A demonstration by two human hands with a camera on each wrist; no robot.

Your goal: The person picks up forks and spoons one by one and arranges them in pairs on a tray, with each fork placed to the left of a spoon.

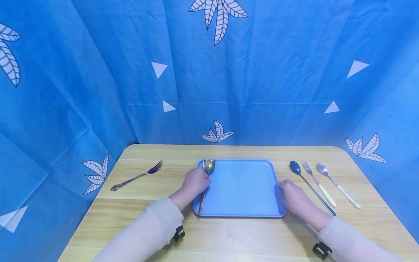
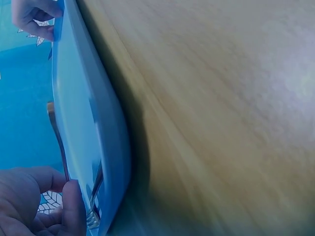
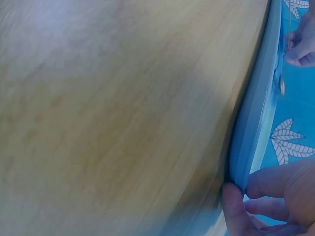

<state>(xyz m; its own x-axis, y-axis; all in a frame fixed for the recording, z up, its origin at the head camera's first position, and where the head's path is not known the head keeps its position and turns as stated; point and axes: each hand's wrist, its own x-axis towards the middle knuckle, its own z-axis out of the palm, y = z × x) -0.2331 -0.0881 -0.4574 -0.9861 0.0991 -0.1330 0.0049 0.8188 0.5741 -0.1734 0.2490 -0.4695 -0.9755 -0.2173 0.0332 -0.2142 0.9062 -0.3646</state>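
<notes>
A light blue tray (image 1: 243, 189) lies on the wooden table. My left hand (image 1: 195, 181) is over its left side, with thumb and finger pinching a gold-toned spoon (image 1: 210, 166). Beside the spoon is a metal fork (image 2: 92, 219) in the tray, its tines showing past my fingers in the head view. At the tray's right edge, my right hand (image 1: 292, 195) pinches the rim between thumb and fingers. The right wrist view shows that thumb (image 3: 235, 209) against the outside of the rim.
A purple-toned fork (image 1: 137, 176) lies to the left. Right of the tray lie a dark blue spoon (image 1: 309, 183), a white-handled fork (image 1: 319, 183) and a spoon with a patterned white handle (image 1: 338, 185). A blue patterned curtain (image 1: 242, 80) hangs behind the table.
</notes>
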